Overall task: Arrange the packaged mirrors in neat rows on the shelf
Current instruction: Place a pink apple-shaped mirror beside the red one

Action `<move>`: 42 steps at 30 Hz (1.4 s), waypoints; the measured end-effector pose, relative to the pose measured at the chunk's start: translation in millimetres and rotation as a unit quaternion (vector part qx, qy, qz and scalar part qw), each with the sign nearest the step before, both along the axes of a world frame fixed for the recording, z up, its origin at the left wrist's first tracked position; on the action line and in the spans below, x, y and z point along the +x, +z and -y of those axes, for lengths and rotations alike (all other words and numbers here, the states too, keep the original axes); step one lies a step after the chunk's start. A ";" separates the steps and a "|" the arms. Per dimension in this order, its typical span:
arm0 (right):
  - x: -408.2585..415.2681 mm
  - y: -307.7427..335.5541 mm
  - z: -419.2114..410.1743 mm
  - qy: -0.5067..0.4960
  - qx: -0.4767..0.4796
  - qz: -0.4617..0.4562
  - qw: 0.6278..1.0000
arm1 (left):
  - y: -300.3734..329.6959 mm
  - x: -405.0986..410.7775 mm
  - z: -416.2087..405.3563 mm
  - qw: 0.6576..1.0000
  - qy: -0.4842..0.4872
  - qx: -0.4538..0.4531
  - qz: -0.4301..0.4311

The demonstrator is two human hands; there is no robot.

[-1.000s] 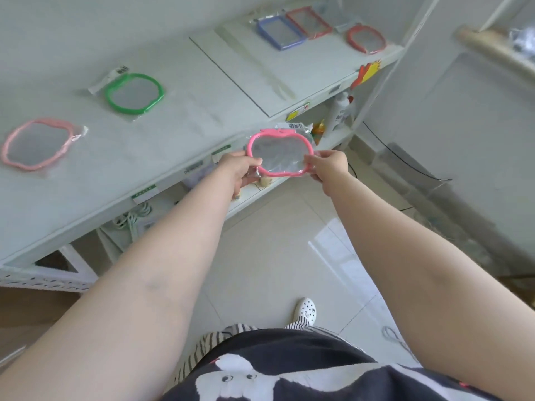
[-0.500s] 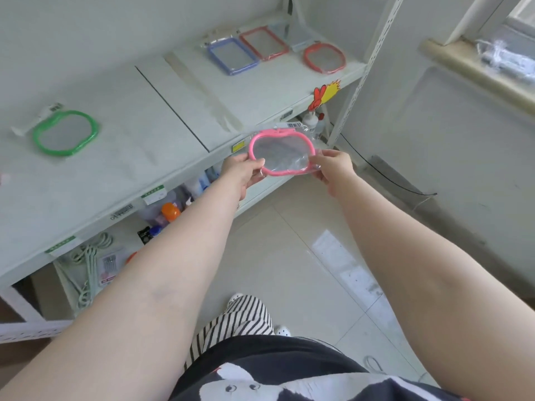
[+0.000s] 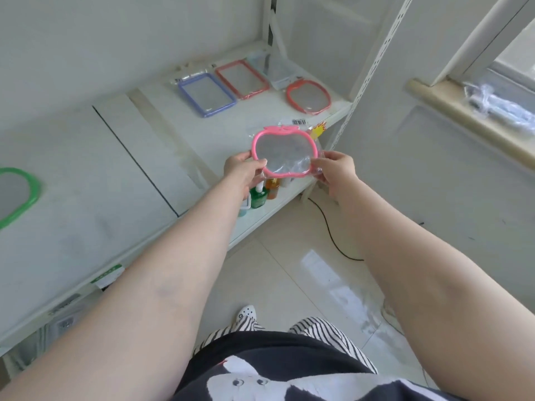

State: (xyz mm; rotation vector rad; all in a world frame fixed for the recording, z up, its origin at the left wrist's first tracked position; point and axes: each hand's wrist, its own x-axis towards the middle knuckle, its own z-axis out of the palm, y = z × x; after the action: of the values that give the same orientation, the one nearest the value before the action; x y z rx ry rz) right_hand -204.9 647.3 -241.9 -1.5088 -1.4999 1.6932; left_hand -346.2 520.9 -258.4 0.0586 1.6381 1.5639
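A pink apple-shaped packaged mirror [image 3: 283,151] hangs in the air over the front edge of the white shelf [image 3: 121,157]. My left hand [image 3: 242,169] grips its left rim and my right hand [image 3: 335,170] grips its right rim. At the far right end of the shelf lie a blue rectangular mirror [image 3: 206,94], a red rectangular mirror [image 3: 241,79] and a red apple-shaped mirror [image 3: 308,96]. A green mirror [image 3: 17,195] lies at the shelf's left edge of view.
A lower shelf holds a green bottle [image 3: 258,196] and an orange bottle [image 3: 273,188]. A black cable [image 3: 333,235] runs across the tiled floor. A white upright post [image 3: 373,56] bounds the shelf on the right. A window sill [image 3: 463,117] carries clear packaging.
My view has swung right along the shelf, so the light pink mirror left the frame and the green one slid to the left edge. Both hands carried the pink mirror toward the shelf's right end.
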 end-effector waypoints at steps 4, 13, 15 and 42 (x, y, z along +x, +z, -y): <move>-23.4 0.5 -27.3 0.009 -0.002 0.008 1.000 | 3.7 -19.2 -21.1 1.000 0.006 0.003 0.014; -90.0 -15.7 -107.1 0.074 -0.010 0.032 0.997 | -2.2 -62.4 -78.8 0.996 0.082 -0.009 0.036; -100.3 -19.6 -131.4 0.105 -0.005 0.029 0.994 | -4.5 -66.1 -98.6 0.993 0.112 -0.014 0.038; -188.4 -76.1 -273.7 0.289 0.026 0.103 0.951 | -55.9 -88.9 -225.9 0.922 0.367 -0.119 0.025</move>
State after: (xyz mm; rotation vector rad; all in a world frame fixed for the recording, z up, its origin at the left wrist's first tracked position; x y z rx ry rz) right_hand -393.2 921.0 -318.0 -1.3287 -2.2478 1.8110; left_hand -435.1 746.8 -314.3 -0.8056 1.9096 1.8498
